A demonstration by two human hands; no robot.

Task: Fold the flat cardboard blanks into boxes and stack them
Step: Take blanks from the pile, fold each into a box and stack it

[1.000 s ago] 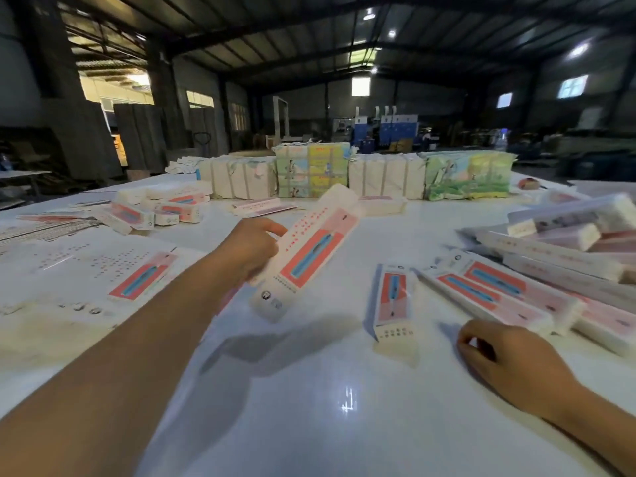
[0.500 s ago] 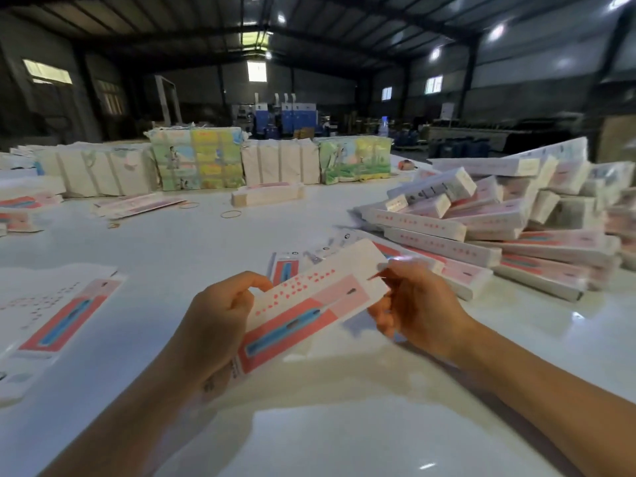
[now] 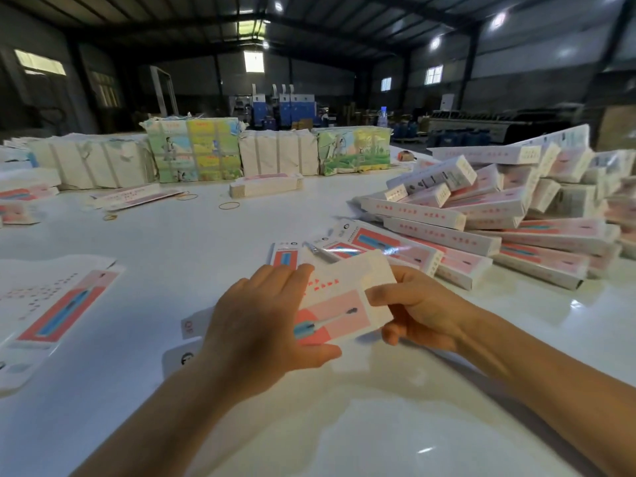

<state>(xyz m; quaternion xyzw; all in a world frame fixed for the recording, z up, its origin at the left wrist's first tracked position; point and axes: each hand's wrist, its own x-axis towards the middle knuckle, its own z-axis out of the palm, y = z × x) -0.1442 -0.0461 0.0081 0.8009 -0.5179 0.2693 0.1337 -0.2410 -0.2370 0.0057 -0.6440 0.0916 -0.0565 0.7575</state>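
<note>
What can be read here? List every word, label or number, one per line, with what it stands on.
No text reads clearly.
Red characters on the pink-and-white cardboard box gripped by left hand and right hand: blurred.
Red rows on the heap of folded white boxes: too small.
Round logos on its white end flaps: illegible.
Colourful wrapped bundles: pictures only.

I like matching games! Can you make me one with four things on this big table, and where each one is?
Things:
1. box being folded
2. pile of finished boxes
3. yellow rubber band
4. flat blank

Places:
A. lying on the table at the near left
B. held between the left hand and the right hand
C. heaped on the right side of the table
D. lying on the table toward the far middle, in front of the wrapped bundles

Pairs: 1-B, 2-C, 3-D, 4-A
</note>
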